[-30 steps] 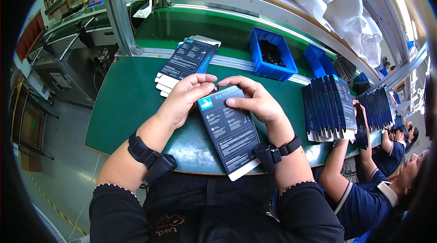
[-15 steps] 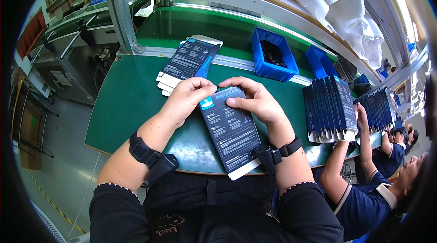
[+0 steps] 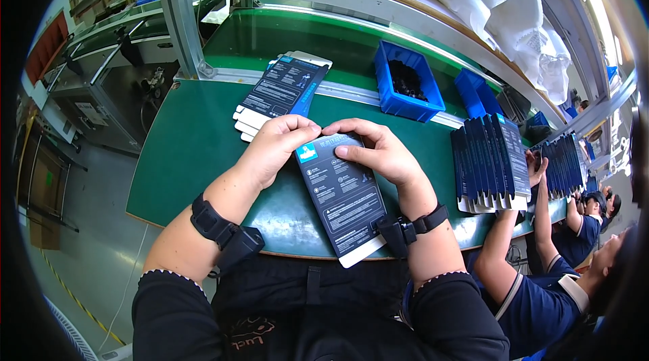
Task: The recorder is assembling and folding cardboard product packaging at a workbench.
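A dark blue cardboard box [image 3: 343,202] with a light blue patch and a white flap at its near end lies tilted in front of me, over the table's front edge. My left hand [image 3: 278,148] pinches its far left corner between thumb and fingers. Across the far right corner, my right hand [image 3: 378,151] grips with the thumb on the printed face and the fingers curled over the far edge. Both hands nearly meet at that edge; the fingertips behind it are hidden. Farther off, a pile of flat boxes [image 3: 284,90] with white flaps rests on the table.
Formed boxes [image 3: 487,165] stand in a row at the right, beside a co-worker's hand [image 3: 536,168]. A blue bin [image 3: 410,111] holding small dark parts sits at the back, with another blue bin [image 3: 476,94] right of it. The green table [image 3: 182,158] ends at a metal post [image 3: 179,23].
My right fingers have shifted slightly at the box's far edge, and the box top has tilted a little. The co-worker's hand at the right has moved.
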A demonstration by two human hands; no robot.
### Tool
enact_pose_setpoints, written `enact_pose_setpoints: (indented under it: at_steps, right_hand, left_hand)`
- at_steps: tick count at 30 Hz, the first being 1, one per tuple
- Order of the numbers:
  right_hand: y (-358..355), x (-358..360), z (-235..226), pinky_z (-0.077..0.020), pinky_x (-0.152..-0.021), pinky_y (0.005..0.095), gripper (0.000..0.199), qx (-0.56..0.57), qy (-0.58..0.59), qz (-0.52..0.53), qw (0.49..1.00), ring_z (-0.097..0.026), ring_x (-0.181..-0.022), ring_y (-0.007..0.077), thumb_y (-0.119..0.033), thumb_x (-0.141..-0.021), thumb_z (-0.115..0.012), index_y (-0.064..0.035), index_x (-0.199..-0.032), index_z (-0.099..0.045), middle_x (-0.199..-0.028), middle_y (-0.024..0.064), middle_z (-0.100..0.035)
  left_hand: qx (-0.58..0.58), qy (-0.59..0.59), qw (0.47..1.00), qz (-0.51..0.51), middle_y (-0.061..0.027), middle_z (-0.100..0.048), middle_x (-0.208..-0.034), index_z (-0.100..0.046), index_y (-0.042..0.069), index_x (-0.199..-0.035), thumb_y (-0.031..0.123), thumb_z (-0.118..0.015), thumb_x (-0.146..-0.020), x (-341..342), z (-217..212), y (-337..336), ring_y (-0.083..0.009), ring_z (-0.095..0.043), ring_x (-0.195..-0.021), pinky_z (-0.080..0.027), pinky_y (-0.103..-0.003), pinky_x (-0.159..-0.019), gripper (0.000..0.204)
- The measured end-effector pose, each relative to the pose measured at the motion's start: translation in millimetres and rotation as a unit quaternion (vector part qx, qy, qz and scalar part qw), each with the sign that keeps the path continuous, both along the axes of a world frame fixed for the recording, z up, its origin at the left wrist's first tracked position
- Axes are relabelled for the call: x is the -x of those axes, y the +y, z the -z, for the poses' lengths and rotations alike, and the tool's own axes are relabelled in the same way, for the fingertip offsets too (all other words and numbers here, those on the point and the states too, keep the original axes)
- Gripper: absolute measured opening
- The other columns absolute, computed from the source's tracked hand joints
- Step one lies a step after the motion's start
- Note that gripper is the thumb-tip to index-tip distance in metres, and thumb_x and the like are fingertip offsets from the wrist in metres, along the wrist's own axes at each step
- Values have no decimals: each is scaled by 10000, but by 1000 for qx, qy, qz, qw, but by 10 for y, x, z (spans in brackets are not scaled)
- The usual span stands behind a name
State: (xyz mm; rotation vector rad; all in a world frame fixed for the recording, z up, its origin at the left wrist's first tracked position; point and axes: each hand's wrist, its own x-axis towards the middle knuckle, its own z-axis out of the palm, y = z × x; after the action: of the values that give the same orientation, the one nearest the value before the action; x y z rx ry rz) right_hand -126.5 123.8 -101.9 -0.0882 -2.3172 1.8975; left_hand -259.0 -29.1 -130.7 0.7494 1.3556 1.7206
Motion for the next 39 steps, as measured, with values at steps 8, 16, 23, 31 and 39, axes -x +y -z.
enact_pose_setpoints:
  at_steps: [8, 16, 23, 31, 39]
  right_hand:
    - [16, -20, -22, -453, -825, 253, 330, 96, 9, 21, 995, -565, -930, 114, -55, -774, -661, -33, -1094, -580, -1003, 44, -605]
    - [148, 45, 95, -458, -821, 264, 429, 218, 134, 215, 943, -561, -956, 148, -58, -800, -645, -37, -1196, -483, -1062, 85, -574]
    - [133, 58, 110, -471, -781, 260, 528, 226, 156, 258, 926, -576, -894, 133, -122, -808, -662, -18, -1256, -404, -1015, 72, -578]
    - [86, 34, 137, -489, -633, 239, 446, 170, -22, 121, 978, -608, -729, 113, -340, -840, -615, -21, -1136, -515, -915, 60, -617]
    - [116, 10, 113, -504, -507, 228, 339, 174, -123, -13, 977, -628, -606, 156, -208, -817, -655, 7, -1053, -539, -793, 123, -645]
  left_hand:
    - [0, -16, 1000, -8, -10, -614, -842, -630, 38, -960, 222, -581, -866, 11, -49, -35, -63, -549, -755, -431, -194, -654, 212]
    - [6, -8, 998, 55, -70, -626, -923, -591, -13, -1047, 286, -524, -909, 52, -110, -30, -113, -585, -770, -480, -243, -669, 336]
    - [29, 48, 993, 101, -27, -627, -830, -615, -33, -971, 239, -586, -880, -56, -97, -24, -74, -564, -762, -447, -214, -707, 288]
    - [-28, -18, 999, -43, -39, -625, -888, -590, -2, -1025, 290, -562, -894, 37, -126, -36, -107, -608, -752, -502, -241, -675, 321]
    - [-25, 1, 997, -74, -50, -631, -847, -601, -4, -1001, 320, -551, -896, 91, -105, -44, -104, -606, -707, -498, -240, -641, 344]
